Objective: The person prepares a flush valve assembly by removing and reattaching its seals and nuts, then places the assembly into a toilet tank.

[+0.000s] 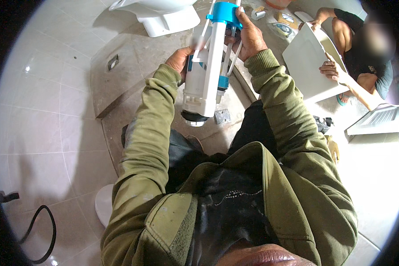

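Held up in front of me is a toilet flush valve [211, 66], white plastic with a blue cap and a black rubber ring at its lower end. My left hand [181, 58] grips its left side around the middle. On the other side, near the blue cap, my right hand [250, 35] is closed round the upper part, thumb toward the cap. Some fingers of both hands are hidden behind the valve. The valve tilts slightly, its black-ringed end toward me.
A white ceramic toilet bowl [168, 15] stands at the far left. At right a crouching co-worker [363, 57] holds a white cistern [312, 62]. Packaged small parts [283, 30] lie beyond. A raised concrete slab edge [119, 99] runs at left; a black hose [53, 226] hangs lower left.
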Demonstrator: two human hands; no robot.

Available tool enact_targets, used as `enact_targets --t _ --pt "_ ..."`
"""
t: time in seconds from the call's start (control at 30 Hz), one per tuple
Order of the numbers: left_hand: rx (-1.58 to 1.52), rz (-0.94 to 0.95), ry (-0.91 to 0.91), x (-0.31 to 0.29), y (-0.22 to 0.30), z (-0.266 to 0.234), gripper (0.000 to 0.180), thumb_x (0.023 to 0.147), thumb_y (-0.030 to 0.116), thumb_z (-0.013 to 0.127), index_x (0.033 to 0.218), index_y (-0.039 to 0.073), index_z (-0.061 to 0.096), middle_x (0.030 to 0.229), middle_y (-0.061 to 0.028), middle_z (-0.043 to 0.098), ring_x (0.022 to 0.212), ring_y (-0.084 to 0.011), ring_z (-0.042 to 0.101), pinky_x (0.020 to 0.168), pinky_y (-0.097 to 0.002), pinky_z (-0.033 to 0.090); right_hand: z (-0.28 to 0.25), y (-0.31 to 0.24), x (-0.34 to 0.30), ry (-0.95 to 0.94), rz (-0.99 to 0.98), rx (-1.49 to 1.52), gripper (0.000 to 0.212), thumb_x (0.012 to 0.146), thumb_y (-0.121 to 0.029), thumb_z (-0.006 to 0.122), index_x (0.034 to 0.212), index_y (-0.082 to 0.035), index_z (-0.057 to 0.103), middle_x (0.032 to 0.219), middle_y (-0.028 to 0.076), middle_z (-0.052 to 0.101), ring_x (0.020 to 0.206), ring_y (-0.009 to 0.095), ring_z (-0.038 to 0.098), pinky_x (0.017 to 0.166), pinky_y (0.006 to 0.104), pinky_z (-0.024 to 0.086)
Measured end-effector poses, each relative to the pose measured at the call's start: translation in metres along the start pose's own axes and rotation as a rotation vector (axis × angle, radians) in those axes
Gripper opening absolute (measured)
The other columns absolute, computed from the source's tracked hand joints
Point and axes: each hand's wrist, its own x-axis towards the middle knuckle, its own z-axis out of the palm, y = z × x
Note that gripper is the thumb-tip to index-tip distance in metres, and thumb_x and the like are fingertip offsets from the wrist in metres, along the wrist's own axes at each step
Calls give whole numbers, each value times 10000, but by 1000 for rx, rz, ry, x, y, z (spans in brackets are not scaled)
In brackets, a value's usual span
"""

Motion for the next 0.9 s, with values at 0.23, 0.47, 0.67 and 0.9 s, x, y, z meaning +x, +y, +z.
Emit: enact_targets --t 0.23,0.47,0.67,0.9 --pt "3 31 -13 0 8 0 393 918 388 705 1147 70 669 961 -70 719 827 -192 705 747 -366 598 8 -4 4 -76 54 -13 528 927 -635 620 1078 -130 641 780 13 621 594 122 554 517 257 454" --pt "82 46 14 -3 13 -1 413 907 394 713 1131 50 672 979 -94 726 840 -199 712 762 -364 597 3 -8 10 -62 -57 206 462 961 -460 682 1077 -57 488 851 81 548 668 141 507 489 232 388" --pt "5 9 27 -2 11 -2 420 894 391 736 1106 34 675 951 -99 721 825 -211 706 776 -361 589 -1 -14 11 -174 -49 276 457 958 -473 677 1111 -78 507 933 74 564 697 143 474 509 243 356" --pt "99 140 64 -5 12 -4 489 871 462 760 1110 43 675 957 -92 710 848 -198 692 797 -368 575 14 -22 -1 -255 -80 271 526 949 -535 647 1189 -77 548 953 72 604 720 162 494 573 263 381"
